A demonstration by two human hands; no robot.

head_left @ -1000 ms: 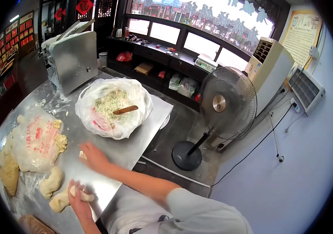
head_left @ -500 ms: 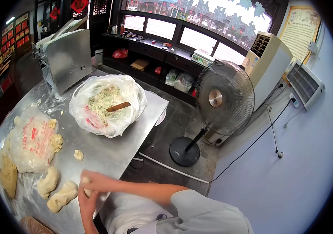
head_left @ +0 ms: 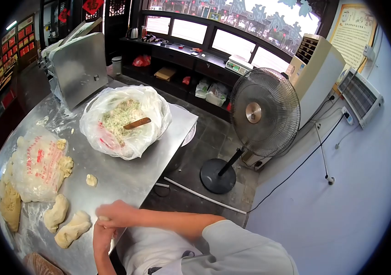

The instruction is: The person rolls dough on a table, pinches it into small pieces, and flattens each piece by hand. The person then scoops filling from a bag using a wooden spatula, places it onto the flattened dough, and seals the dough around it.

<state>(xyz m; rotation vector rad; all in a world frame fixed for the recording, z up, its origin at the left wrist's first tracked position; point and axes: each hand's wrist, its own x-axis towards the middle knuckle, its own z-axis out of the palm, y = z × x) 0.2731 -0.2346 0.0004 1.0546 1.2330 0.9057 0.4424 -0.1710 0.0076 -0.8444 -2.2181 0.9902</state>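
Dough [head_left: 104,218], pale, clasped between left hand [head_left: 102,236] and right hand [head_left: 117,213], smooth, flour-dusted metal table [head_left: 127,176]

Pedestal fan [head_left: 265,112] stood on a round black base on dark floor tiles [head_left: 184,183], white pipe [head_left: 204,197] lying near it. Tall beige cooler-type unit [head_left: 319,73] behind the fan. Right wall [head_left: 314,206] had a grilled panel [head_left: 361,98], a framed text poster [head_left: 355,39] and a black cable [head_left: 296,176] hanging in a curve. Dark counter [head_left: 172,57] ran under the windows [head_left: 234,46]; scale [head_left: 239,65] and kettle [head_left: 133,33] sat on top, red bag [head_left: 141,60], flat cardboard piece [head_left: 165,73] and clear plastic bags [head_left: 216,95] below. Red diamond sign [head_left: 93,5] hung upper left.
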